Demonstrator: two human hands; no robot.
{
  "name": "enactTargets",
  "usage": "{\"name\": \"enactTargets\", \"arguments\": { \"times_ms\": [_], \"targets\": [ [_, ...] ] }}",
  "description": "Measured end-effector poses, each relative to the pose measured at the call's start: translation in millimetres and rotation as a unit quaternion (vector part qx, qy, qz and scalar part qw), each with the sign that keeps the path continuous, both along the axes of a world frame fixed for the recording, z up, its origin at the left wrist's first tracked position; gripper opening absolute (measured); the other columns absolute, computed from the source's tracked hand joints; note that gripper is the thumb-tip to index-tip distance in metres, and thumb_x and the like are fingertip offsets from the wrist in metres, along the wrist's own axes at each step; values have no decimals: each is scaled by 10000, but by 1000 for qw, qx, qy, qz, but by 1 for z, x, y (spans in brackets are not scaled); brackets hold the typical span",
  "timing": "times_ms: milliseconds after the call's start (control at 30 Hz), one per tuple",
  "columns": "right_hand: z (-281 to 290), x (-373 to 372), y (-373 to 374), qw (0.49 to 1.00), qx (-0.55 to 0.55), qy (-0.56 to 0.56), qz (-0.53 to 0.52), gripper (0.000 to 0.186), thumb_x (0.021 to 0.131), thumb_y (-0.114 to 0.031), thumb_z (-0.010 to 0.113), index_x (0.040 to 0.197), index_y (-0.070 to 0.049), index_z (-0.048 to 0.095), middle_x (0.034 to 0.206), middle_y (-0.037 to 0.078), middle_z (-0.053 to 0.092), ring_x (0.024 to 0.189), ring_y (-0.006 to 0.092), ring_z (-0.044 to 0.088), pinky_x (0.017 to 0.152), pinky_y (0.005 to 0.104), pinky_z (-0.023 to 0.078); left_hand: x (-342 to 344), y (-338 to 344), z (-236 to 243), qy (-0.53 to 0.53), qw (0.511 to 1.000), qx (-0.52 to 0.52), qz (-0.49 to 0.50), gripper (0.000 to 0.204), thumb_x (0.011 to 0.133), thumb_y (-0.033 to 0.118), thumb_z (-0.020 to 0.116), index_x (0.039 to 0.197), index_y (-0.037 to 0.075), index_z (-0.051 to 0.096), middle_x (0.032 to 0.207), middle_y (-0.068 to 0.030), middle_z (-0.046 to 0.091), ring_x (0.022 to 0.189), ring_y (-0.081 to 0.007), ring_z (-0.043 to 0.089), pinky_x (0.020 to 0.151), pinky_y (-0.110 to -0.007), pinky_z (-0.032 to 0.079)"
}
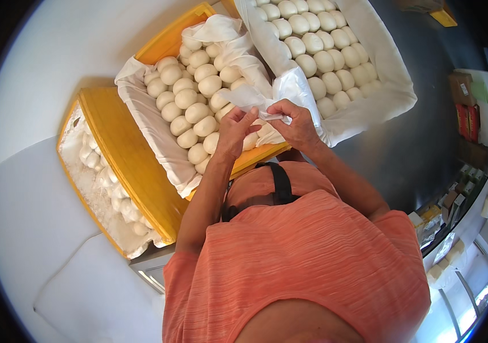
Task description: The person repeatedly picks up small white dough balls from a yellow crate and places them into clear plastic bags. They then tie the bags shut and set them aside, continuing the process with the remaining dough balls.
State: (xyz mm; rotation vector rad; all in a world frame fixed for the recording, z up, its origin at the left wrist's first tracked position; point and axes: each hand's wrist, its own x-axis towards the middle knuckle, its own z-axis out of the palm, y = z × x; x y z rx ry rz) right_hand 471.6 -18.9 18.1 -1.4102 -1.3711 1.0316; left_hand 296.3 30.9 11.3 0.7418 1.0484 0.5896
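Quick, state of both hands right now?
Left hand: closed, fingertips pinching thin translucent plastic.
Right hand: closed, thumb and finger pinching the same thin translucent plastic.

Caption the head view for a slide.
Left hand and right hand pinch thin, translucent plastic over a cloth-lined yellow crate of round white buns.

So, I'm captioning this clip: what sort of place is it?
Probably a bun shop or bakery: round white buns crowd a cloth-lined yellow crate, with what looks like plastic bagging nearby.
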Motion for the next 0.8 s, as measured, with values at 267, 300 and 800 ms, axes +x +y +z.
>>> {"name": "enactTargets", "arguments": {
  "times_ms": [267, 300, 800],
  "targets": [
    [-2, 3, 0, 988, -105, 110, -34, 193, 768, -118, 716, 873, 21, 633, 739, 34, 638, 667, 93, 568, 618, 251, 467, 3, -1, 0, -30, 996, 37, 72, 87, 855, 130, 672, 843, 64, 615, 726, -5, 613, 587, -65, 518, 557, -199, 424],
    [-2, 7, -1, 986, -122, 116, -11, 191, 768, -125, 718, 853, 27, 638, 726, 28, 634, 659, 77, 555, 606, 245, 460, 4, -1, 1, -28, 996, 39, 74, 90, 855, 133, 672, 847, 64, 614, 728, -6, 613, 590, -65, 520, 559, -198, 425],
    [4, 18, 1, 993, -72, 72, -53, 293, 719, -166, 801, 704, -12, 552, 601, -37, 494, 550, 49, 419, 490, 223, 367, 18, -1, 14, -7, 995, 102, 17, 146, 862, 180, 673, 848, 57, 597, 763, -19, 615, 641, -74, 530, 596, -205, 434]
  ]
}}
